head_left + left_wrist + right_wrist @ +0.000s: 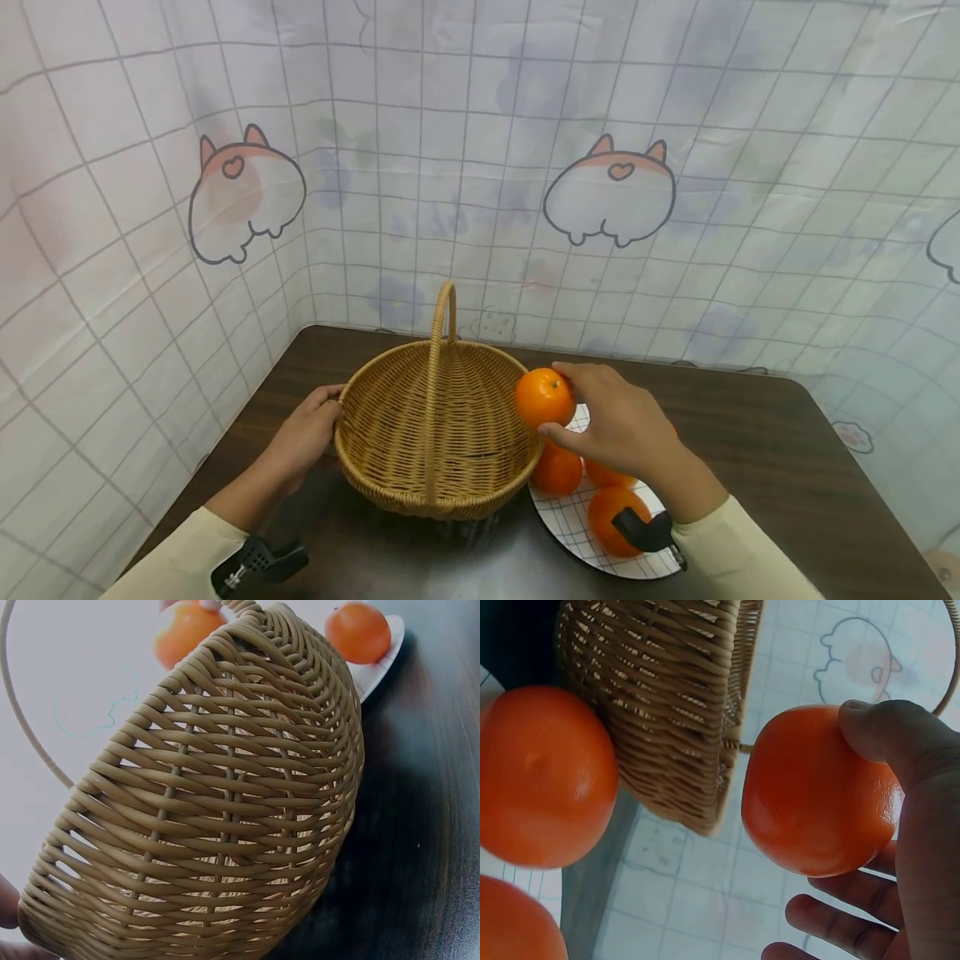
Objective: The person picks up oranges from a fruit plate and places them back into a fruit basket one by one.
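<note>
In the head view, a round wicker basket (480, 442) with a tall arched handle stands on the table, and no fruit shows inside. My left hand (307, 433) grips its left rim, its fingertips (9, 904) just showing at the edge in the left wrist view. Between thumb and fingers, my right hand (615, 417) holds an orange (544, 398) up by the basket's right rim. Below that hand is a white plate (561, 523) with a grid pattern, bearing several more oranges (617, 518). The right hand and wrist hide part of the plate.
The dark wooden table (765, 467) extends to the right of the plate. Behind it hangs a pale gridded cloth (480, 167) with cartoon animals. The basket's handle (433, 400) arches high over its middle, and its right side stands close against the plate.
</note>
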Motion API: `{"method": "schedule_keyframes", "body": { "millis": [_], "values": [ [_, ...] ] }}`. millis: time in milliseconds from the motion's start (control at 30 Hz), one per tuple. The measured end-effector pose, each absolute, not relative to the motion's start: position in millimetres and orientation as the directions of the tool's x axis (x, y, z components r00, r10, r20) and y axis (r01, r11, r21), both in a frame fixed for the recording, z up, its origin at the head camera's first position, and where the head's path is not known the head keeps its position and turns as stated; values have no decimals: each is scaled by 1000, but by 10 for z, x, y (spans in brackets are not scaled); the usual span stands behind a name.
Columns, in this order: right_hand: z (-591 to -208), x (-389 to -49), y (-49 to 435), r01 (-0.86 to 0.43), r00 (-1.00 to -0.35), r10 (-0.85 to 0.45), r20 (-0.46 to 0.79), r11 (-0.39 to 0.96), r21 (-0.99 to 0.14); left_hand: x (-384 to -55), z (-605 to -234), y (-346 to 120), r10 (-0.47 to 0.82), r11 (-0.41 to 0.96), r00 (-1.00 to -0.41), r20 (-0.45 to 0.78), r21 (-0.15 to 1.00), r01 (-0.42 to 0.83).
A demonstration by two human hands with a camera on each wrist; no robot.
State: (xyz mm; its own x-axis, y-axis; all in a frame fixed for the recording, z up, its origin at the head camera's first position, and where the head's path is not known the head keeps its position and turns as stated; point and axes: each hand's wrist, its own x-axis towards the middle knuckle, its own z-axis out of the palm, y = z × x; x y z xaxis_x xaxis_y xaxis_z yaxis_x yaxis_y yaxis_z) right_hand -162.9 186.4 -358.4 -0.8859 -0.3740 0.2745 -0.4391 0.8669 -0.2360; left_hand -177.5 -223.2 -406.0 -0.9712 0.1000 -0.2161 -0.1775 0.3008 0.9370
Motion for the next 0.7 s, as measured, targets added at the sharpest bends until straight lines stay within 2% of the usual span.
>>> {"method": "schedule_keyframes", "body": {
  "millis": [433, 700],
  "values": [
    [-3637, -1653, 1687, -468, -874, -403, 272, 849, -245, -1777, -4059, -2230, 103, 289, -970, -219, 940, -182],
    [-3652, -1620, 1729, -437, -888, -373, 268, 866, -242, -1797, -4077, -2249, 110, 288, -970, -217, 941, -178]
  ]
}}
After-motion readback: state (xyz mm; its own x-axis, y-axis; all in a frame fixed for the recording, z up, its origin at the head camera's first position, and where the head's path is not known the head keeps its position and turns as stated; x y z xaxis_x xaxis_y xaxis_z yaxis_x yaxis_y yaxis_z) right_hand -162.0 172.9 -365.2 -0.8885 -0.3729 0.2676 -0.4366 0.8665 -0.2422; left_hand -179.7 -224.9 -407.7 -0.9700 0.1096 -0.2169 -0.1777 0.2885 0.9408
